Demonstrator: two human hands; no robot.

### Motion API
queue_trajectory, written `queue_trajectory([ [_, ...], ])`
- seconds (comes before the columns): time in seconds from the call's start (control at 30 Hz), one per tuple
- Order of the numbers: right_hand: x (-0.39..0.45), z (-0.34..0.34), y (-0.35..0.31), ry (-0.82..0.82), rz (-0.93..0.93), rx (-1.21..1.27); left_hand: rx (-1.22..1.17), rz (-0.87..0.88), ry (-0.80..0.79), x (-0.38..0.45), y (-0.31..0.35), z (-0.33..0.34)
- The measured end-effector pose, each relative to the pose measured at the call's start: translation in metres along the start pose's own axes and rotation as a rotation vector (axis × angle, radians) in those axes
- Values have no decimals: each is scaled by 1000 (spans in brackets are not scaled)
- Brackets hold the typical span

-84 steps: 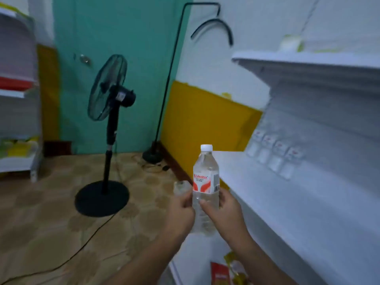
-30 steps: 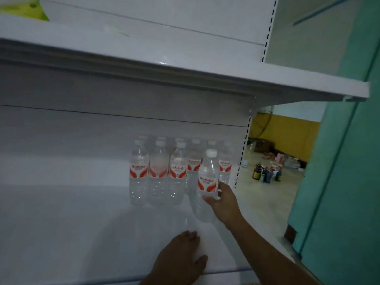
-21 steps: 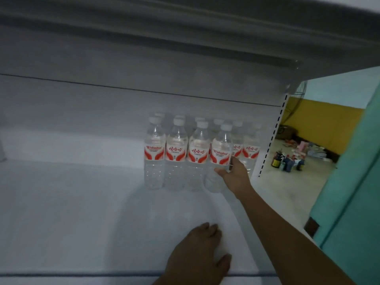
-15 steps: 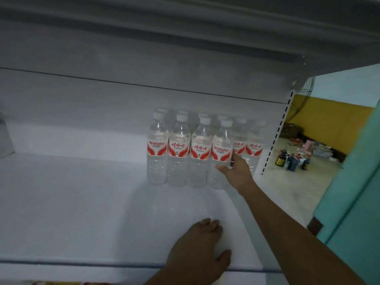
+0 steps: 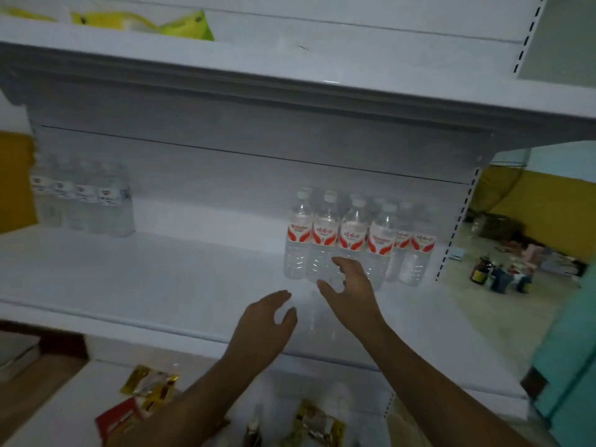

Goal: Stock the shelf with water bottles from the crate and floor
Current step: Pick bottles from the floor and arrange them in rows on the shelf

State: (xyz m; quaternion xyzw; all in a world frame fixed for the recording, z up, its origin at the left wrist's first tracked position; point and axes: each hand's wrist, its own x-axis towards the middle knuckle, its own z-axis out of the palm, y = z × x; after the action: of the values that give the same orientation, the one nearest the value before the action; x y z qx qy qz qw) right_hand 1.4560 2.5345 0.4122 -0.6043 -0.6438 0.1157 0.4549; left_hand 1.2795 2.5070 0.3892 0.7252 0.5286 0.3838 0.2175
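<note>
A cluster of clear water bottles [image 5: 354,243] with red-and-white labels and white caps stands at the right end of the white shelf [image 5: 161,279], several across and at least two rows deep. My right hand [image 5: 351,291] hovers open just in front of the front row, fingers spread, holding nothing. My left hand [image 5: 264,321] is open too, a little nearer the shelf's front edge, empty. A second group of bottles [image 5: 84,201] with white labels stands at the far left of the same shelf.
An upper shelf [image 5: 290,79] overhangs closely, with yellow-green packets [image 5: 180,25] on it. Snack packets [image 5: 145,391] lie on the lower shelf below my arms. Past the shelf's right end, small bottles [image 5: 500,275] stand on the floor by a teal wall [image 5: 567,366].
My right hand has let go of the front-row bottle and pulled back. My left hand has lifted off the shelf surface. The view has drawn back and tilted down.
</note>
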Motion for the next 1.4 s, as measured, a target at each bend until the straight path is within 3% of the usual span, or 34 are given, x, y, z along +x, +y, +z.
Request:
queue_trajectory([
  [0.4,-143,214,-208,-497,-478,195,208,-440,387,-193,-119,-225],
  [0.7,-280,350,-275,-912,-636,227,260,-735,583,-351,-201,-284],
  [1.0,-367,478,-226,-1174,-583,-15,238,-1055,616,-446,-310,-257],
  [1.17,-393,537,-158,-1293,-411,-144,164,-1133,470,-448,-382,-206],
  [1.4,-394,630,-52,-1367,-224,-367,10,-1186,388,-423,-492,-135],
])
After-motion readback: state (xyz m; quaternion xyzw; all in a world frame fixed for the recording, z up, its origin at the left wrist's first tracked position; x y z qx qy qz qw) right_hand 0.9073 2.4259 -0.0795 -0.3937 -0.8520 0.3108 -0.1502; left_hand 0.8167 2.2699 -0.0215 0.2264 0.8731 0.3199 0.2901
